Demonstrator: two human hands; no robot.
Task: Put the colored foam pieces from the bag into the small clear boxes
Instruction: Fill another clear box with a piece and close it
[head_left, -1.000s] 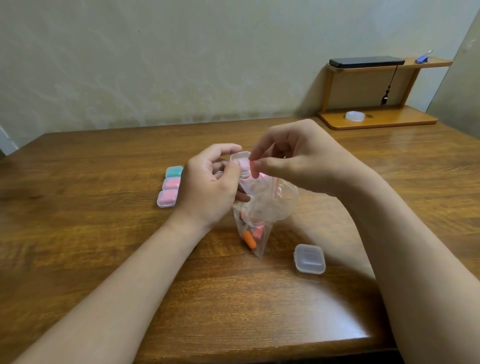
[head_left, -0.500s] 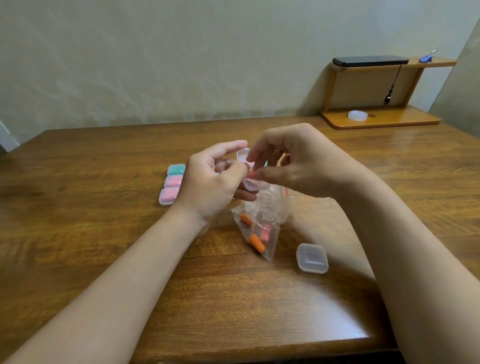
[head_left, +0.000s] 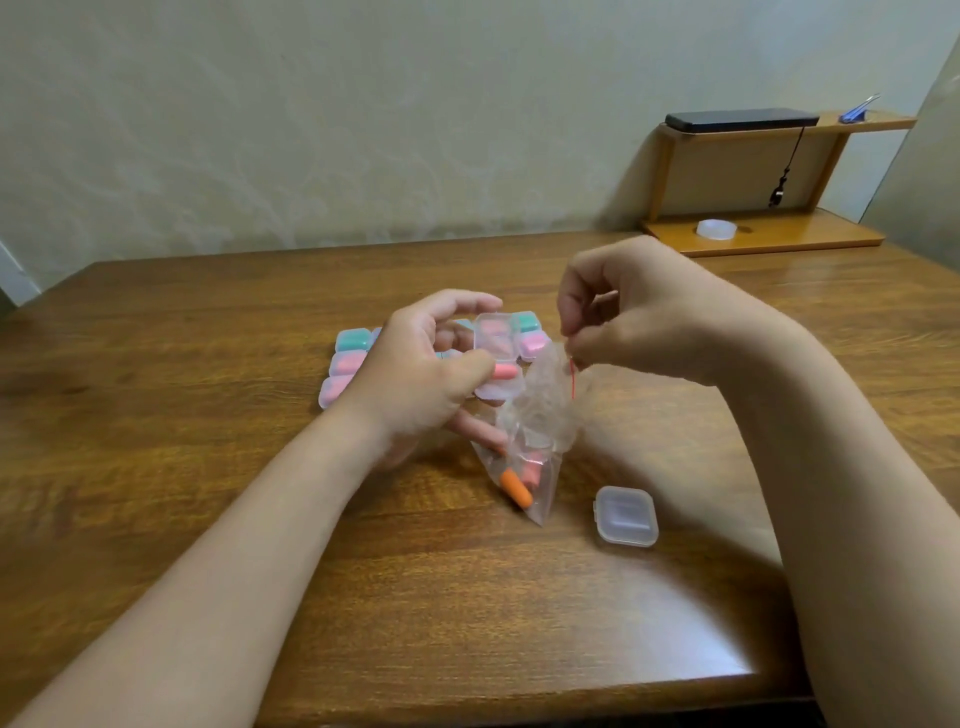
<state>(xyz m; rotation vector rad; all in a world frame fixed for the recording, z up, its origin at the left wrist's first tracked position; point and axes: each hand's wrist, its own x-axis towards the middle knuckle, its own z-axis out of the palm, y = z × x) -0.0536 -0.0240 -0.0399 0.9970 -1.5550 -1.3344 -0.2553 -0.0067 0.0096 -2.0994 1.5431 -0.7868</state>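
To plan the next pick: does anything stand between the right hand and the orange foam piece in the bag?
Yes: the crumpled bag itself. The right hand pinches its top edge, and the orange foam piece lies at the bottom, inside the plastic.

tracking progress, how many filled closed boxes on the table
5 plainly: left teal box, middle pink box, near pink box in a column left of the left hand; far teal box, far pink box beyond the open box it holds. More may hide behind that hand.
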